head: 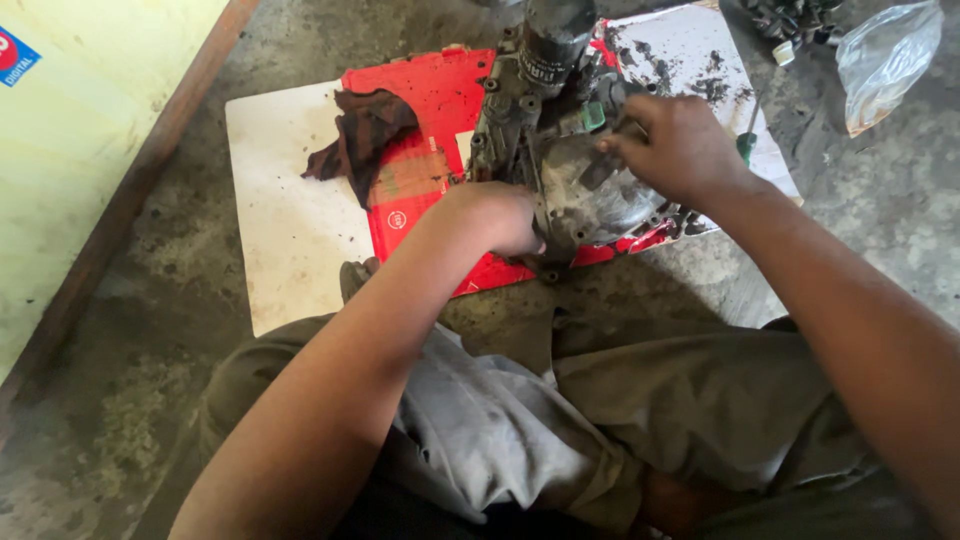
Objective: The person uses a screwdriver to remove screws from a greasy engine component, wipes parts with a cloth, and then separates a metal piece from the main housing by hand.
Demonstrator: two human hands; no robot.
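Two bare hands work a grimy metal engine part [560,150] lying on red-and-white cardboard [290,220].

The left hand [490,215] curls its fingers against the part's near-left edge; the right hand [680,145] pinches a small piece on top of it. A dark rag [365,135] lies left of the part, and a clear plastic bag [885,55], contents unclear, lies well off to its right.
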